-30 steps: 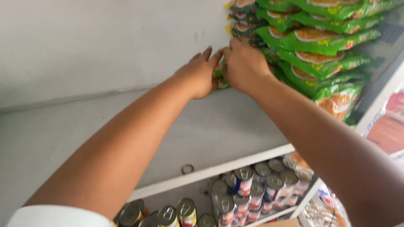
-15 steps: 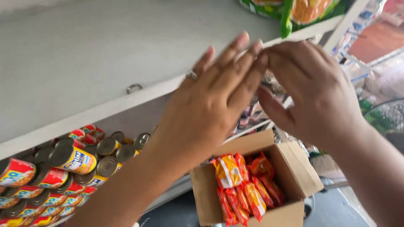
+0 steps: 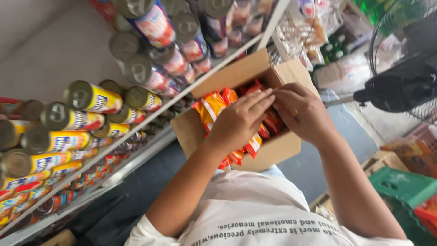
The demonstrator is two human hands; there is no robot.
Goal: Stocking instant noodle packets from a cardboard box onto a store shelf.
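reaching both hands (image 3: 273,114) into snack-packet box (image 3: 273,152).

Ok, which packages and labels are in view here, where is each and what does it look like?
Snack packets: orange and red pouches in the open brown cardboard box, under the left hand and right hand.
Cans: shelf on the left, cylinders lying down, yellow and blue labels.
Upper cans: red and blue labels.
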